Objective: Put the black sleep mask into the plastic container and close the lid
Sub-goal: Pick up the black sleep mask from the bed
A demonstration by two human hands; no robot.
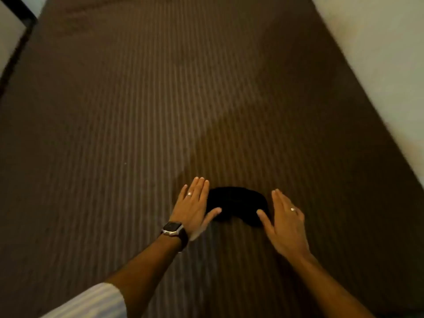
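Observation:
The black sleep mask lies flat on a brown striped bedcover, low in the middle of the view. My left hand rests flat at the mask's left end, fingers together and thumb spread onto the mask's lower edge. My right hand lies flat at the mask's right end, its thumb touching the mask's lower right part. Neither hand grips anything. A watch sits on my left wrist and each hand has a ring. No plastic container is in view.
A pale wall runs along the right side of the bed. At the top left, a dark frame edge borders a light surface. The striped cover stretches far ahead of the hands.

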